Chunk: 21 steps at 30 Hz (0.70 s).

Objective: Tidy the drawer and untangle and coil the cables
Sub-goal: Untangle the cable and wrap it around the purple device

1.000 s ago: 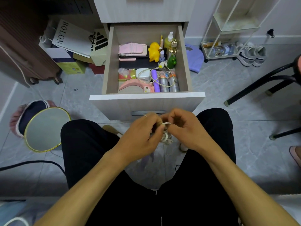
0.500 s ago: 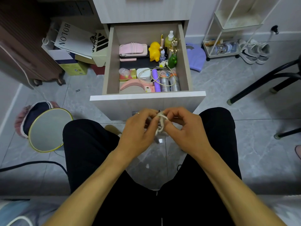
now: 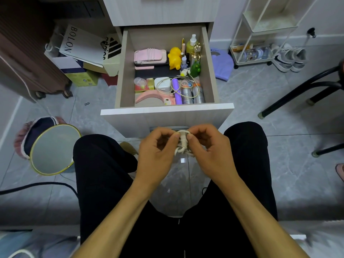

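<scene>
A small bundle of white cable (image 3: 183, 143) hangs between my knees, just below the drawer front. My left hand (image 3: 158, 148) pinches its left side and my right hand (image 3: 208, 148) pinches its right side, fingers curled round the coils. The open drawer (image 3: 167, 109) above holds a white charger (image 3: 163, 84) with a loose pale cable (image 3: 186, 81) looped over spray cans, a pink case (image 3: 150, 56) wrapped with a cord, a yellow duck toy (image 3: 174, 57) and small bottles.
A round gold-rimmed mirror (image 3: 54, 148) lies on the floor at left, with a black cable (image 3: 37, 185) below it. Boxes and paper bags (image 3: 80, 45) stand at the back left. A white wire cart (image 3: 260, 34), shoes and black chair legs (image 3: 297, 94) are on the right.
Both hands have risen toward the drawer front with the cable bundle. The bundle now hangs upright and tighter between the fingertips.
</scene>
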### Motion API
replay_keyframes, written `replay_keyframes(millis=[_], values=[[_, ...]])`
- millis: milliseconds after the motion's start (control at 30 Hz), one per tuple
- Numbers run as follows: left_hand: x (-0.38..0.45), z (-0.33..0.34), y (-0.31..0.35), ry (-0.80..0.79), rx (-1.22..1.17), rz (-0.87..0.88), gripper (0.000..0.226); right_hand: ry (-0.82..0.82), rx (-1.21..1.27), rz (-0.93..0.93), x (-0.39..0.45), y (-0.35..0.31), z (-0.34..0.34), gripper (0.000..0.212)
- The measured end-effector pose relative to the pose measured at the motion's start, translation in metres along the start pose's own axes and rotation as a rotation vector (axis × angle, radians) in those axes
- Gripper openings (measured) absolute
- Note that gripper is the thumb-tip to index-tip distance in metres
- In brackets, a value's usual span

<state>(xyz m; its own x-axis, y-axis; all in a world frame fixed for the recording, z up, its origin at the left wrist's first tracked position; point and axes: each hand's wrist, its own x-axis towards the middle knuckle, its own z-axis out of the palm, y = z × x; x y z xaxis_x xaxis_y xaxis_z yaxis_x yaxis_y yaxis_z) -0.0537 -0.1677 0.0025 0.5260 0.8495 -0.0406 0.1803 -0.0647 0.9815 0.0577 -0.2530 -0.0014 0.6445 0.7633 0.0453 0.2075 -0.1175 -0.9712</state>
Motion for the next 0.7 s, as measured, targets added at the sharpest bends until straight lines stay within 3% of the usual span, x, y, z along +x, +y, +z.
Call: replay_keyframes(millis=[200, 333, 500, 600, 700], values=[[-0.003, 0.001, 0.002, 0.0, -0.043, -0.026, 0.006, -0.093, -0.175, 0.045, 0.0, 0.004, -0.003, 0.006], [-0.003, 0.003, 0.001, -0.034, -0.038, -0.04, 0.009, -0.035, -0.16, 0.003, -0.002, 0.008, -0.002, 0.007], [0.006, 0.001, 0.001, -0.038, -0.163, -0.306, 0.016, -0.041, -0.018, 0.045, -0.002, 0.009, 0.003, 0.011], [0.008, -0.004, -0.005, -0.079, -0.35, -0.427, 0.016, -0.107, 0.107, 0.165, 0.004, 0.007, 0.005, 0.014], [0.006, -0.005, -0.014, -0.104, -0.186, -0.279, 0.015, -0.072, 0.403, 0.471, 0.01, 0.009, 0.012, 0.016]])
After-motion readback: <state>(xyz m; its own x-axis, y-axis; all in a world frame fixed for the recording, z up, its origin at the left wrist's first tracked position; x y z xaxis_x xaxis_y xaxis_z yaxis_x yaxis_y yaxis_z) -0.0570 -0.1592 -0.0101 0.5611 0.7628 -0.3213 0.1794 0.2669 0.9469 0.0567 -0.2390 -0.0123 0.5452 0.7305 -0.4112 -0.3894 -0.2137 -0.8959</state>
